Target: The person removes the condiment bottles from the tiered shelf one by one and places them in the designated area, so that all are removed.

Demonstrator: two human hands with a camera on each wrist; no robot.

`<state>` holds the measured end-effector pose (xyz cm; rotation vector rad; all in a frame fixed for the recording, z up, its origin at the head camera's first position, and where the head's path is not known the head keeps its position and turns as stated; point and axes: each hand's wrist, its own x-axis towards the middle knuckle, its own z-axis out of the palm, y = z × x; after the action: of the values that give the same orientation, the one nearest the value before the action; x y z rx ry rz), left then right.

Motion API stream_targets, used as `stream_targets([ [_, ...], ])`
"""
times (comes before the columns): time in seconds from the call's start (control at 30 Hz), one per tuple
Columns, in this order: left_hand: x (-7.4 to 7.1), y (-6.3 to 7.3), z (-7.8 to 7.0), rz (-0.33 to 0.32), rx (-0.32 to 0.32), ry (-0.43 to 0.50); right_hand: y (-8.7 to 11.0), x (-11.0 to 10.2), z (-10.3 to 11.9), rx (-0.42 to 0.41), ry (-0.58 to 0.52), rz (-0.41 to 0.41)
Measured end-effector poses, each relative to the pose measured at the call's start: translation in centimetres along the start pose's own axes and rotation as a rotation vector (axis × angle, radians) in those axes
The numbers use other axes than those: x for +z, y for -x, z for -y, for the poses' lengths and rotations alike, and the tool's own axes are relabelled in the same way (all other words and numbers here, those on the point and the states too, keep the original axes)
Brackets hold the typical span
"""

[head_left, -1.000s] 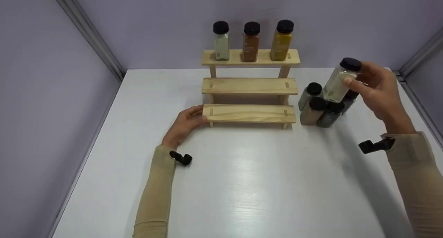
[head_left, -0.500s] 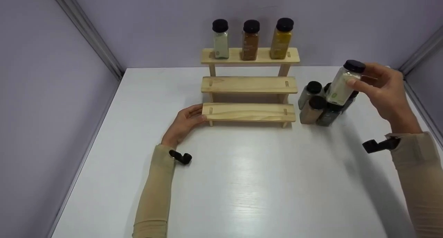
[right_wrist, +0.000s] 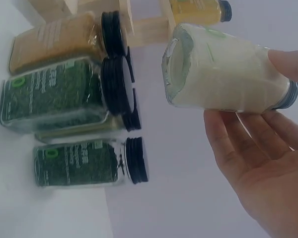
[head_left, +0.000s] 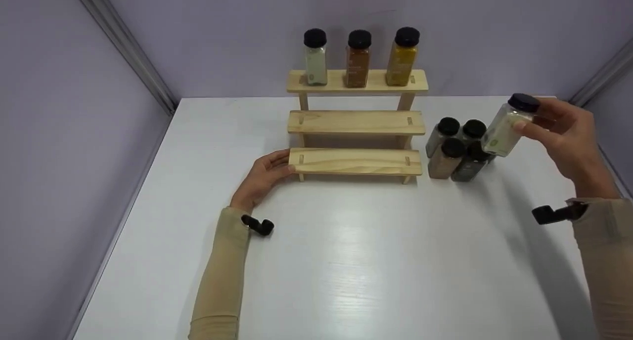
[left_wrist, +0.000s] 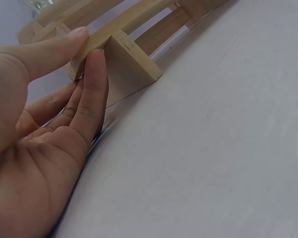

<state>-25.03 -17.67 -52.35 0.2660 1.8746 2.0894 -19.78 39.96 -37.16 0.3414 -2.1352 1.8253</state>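
In the head view my right hand holds a square glass spice jar of pale powder, black lid up and tilted. The jar hangs above and right of a cluster of jars. The right wrist view shows thumb and fingers on opposite sides of the jar, its base toward the cluster. My left hand pinches the left end of the bottom step of a three-step wooden rack. In the left wrist view the thumb lies on the step and the fingers are beneath, beside the rack's leg.
Three jars stand on the rack's top step: pale green, red-brown and yellow. Right of the rack, several jars stand close together, among them a tan one and a dark green one. Walls border the white table.
My right hand has carried the pale jar right and slightly nearer, away from over the cluster, uncovering more black lids. The left hand stays on the rack.
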Motion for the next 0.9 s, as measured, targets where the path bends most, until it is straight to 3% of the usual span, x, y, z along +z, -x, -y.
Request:
stream_targets([
  [0.2, 0.0, 0.0, 0.2, 0.006, 0.0, 0.032, 0.4, -0.9, -0.7, -0.033, -0.084, 0.028],
  [0.63, 0.1, -0.1, 0.2, 0.011, 0.009, 0.023, 1.3, -2.1, -2.1, -0.006, -0.17, 0.057],
  [0.9, -0.1, -0.1, 0.1, 0.001, 0.013, -0.002, 1.4, -2.4, -2.8, -0.024, -0.166, 0.043],
])
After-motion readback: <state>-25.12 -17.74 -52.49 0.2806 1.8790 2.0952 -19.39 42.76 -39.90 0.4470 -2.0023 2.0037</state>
